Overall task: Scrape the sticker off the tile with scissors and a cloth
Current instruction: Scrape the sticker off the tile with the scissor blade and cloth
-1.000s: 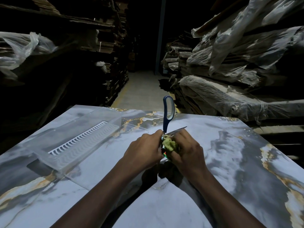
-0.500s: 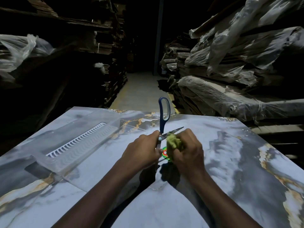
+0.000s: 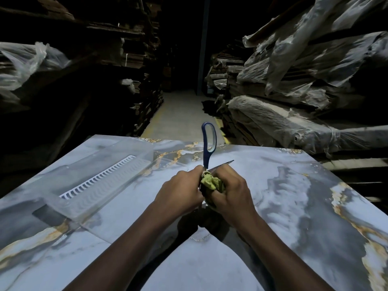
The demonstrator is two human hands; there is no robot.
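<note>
Yellow-green cloth (image 3: 211,182) — right hand (image 3: 233,195) (scissors (image 3: 208,141) alongside)

Grey-white marbled tile (image 3: 294,206), gold-veined, laid flat; clear plastic tray (image 3: 84,206) with white slotted strip (image 3: 98,179) set on left part.

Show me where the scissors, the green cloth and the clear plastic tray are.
scissors (image 3: 206,158): head view, on the blue handle stem.
green cloth (image 3: 210,181): head view, on the bunched middle.
clear plastic tray (image 3: 92,196): head view, on its ribbed side wall.
</note>
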